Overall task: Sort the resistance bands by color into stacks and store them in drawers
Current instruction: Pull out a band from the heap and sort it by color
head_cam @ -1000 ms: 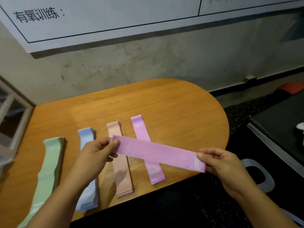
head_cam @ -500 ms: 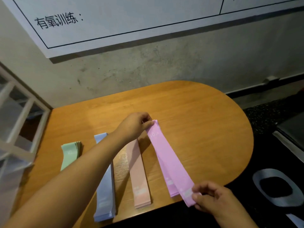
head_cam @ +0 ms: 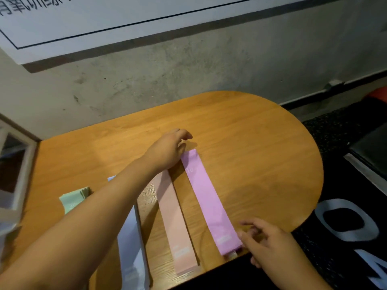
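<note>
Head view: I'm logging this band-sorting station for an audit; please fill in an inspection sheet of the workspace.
Surface: wooden table, rounded end, set against the wall.
Job's things: four lengthwise stacks, left to right: green bands, blue bands, peach bands, purple bands.
Clutter: nothing seen.
Grippers: left hand open, by the purple bands' far end; right hand open, fingers beside their near end, contact unclear.
Cables: nothing seen.
Surroundings: concrete wall, white printed board above, white frame at left, dark floor.
</note>
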